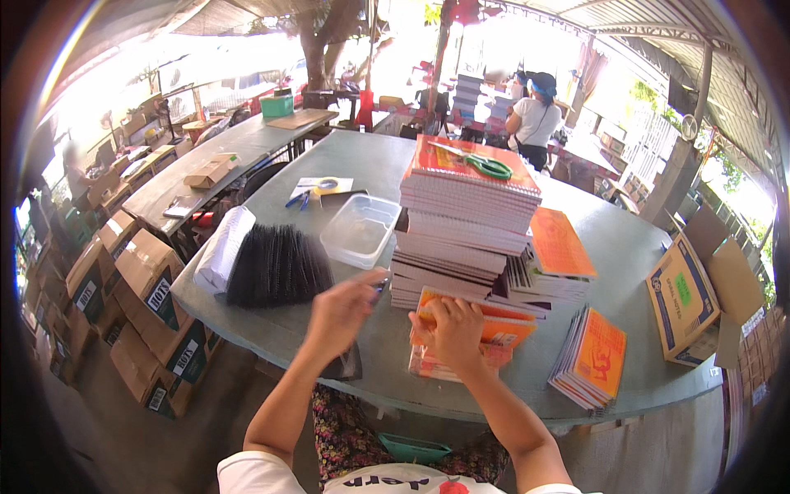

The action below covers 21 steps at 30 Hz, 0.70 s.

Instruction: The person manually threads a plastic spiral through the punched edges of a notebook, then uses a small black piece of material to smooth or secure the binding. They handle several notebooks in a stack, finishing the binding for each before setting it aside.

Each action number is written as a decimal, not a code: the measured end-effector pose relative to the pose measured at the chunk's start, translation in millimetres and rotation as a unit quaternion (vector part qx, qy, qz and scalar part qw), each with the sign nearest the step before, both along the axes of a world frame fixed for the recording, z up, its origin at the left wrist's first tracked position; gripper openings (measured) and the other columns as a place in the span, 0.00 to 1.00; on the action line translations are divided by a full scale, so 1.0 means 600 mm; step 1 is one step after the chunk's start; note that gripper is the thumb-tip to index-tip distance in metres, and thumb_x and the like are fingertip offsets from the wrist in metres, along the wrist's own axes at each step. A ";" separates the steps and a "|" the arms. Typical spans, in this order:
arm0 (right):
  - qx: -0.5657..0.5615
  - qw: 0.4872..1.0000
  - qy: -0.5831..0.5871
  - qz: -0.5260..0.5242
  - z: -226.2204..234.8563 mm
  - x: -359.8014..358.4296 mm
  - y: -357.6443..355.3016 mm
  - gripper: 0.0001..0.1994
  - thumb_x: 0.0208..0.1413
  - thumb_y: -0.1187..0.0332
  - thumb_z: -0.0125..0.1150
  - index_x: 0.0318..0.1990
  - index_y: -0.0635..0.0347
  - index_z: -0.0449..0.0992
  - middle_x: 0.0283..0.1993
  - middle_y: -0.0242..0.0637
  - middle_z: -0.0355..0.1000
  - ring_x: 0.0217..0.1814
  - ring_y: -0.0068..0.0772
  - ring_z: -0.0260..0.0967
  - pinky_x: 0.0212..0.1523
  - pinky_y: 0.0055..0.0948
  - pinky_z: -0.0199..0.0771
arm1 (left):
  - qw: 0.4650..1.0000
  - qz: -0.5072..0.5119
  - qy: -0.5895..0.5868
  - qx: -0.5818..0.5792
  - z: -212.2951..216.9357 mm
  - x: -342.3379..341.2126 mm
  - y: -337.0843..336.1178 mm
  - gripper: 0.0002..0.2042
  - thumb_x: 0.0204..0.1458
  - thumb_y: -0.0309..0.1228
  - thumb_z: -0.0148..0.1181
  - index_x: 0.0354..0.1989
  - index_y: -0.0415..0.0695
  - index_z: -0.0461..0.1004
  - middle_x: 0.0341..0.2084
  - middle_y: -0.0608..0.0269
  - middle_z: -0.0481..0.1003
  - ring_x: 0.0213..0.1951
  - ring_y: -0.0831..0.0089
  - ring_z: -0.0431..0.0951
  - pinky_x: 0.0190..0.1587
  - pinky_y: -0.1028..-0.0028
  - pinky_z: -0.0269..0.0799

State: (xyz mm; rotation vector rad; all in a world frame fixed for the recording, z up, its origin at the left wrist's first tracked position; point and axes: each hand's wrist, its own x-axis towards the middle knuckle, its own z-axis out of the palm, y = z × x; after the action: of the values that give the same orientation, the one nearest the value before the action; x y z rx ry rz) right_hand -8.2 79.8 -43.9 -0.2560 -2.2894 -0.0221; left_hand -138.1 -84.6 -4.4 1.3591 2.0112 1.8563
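At the front of the table, my right hand (451, 331) grips the top edge of an orange-covered notebook (502, 328), tilted against a tall stack of spiral notebooks (469, 218). Another notebook (444, 364) with an orange cover lies under it, in a shiny clear wrap. My left hand (341, 311) is to the left of the stack, fingers closed around a small dark object too little to name. Behind that hand stand a clear plastic tub (360, 230) and a fanned bundle of black binding coils (278, 267). Green-handled scissors (487, 167) rest on top of the stack.
A smaller notebook pile (591, 358) and an open cardboard box (683, 300) are at the right. White coils (226, 249) lie at the table's left edge. Beyond the tub are a tape roll (327, 185) and blue-handled pliers (298, 198). Cartons (148, 276) fill the floor leftward.
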 end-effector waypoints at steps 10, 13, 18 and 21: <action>-0.178 0.981 -0.053 0.056 0.010 0.013 0.015 0.12 0.47 0.64 0.63 0.39 0.56 0.76 0.34 0.37 0.76 0.35 0.42 0.73 0.36 0.36 0.69 | 0.996 0.004 0.094 0.006 -0.076 0.055 0.073 0.07 0.50 0.25 0.59 0.35 0.36 0.74 0.27 0.52 0.77 0.26 0.65 0.78 0.29 0.73 0.70; -0.159 0.985 -0.037 0.056 0.005 0.014 0.016 0.12 0.46 0.65 0.63 0.39 0.52 0.76 0.32 0.32 0.76 0.34 0.35 0.73 0.34 0.34 0.68 | 0.990 0.013 0.140 0.023 -0.078 0.058 0.080 0.06 0.50 0.25 0.58 0.35 0.35 0.74 0.25 0.50 0.76 0.25 0.63 0.77 0.28 0.71 0.69; -0.184 0.979 -0.010 0.085 0.007 0.010 0.013 0.08 0.46 0.65 0.63 0.35 0.53 0.77 0.31 0.31 0.75 0.32 0.36 0.73 0.33 0.34 0.68 | 0.993 -0.008 0.109 -0.032 -0.067 0.051 0.074 0.06 0.52 0.25 0.55 0.35 0.35 0.74 0.22 0.47 0.74 0.24 0.58 0.76 0.28 0.68 0.69; -0.191 0.978 -0.015 0.085 0.019 0.011 0.005 0.07 0.46 0.66 0.63 0.33 0.54 0.77 0.31 0.31 0.74 0.32 0.36 0.73 0.32 0.34 0.69 | 0.989 -0.009 0.145 -0.010 -0.081 0.043 0.075 0.06 0.52 0.24 0.54 0.34 0.35 0.73 0.21 0.47 0.73 0.24 0.55 0.75 0.28 0.67 0.69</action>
State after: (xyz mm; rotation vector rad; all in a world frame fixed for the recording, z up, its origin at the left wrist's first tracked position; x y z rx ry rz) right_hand -1.8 82.5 -32.8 -0.2573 -2.3254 0.5082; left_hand -112.2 -39.5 -53.1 1.7219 2.1272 1.7101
